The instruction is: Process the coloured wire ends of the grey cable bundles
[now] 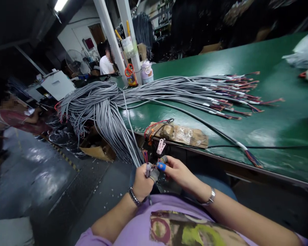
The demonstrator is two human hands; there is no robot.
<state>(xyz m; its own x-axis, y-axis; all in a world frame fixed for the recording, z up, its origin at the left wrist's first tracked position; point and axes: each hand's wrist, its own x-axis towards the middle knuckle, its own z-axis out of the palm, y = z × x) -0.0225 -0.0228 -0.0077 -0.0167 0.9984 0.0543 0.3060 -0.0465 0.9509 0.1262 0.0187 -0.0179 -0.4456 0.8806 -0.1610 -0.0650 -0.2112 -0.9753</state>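
Note:
My left hand (141,183) is closed round the end of a grey cable (130,150), whose thin coloured wires (145,156) fan out above my fist. My right hand (179,172) is beside it, fingers pinched at those wire ends; its thumb wears a blue finger cot (161,166). Both hands hover in front of the green table (284,112), near its front edge. A big bundle of grey cables (102,102) drapes from the table down to my left hand. Their stripped ends (233,95) lie spread on the table.
A taped wooden block with red and black leads (179,134) sits on the table edge, a small pink clip (161,146) hanging below it. A lone cable (220,135) crosses the table. A bottle (146,71) and scissors (129,70) stand by white posts. Other people sit at far left.

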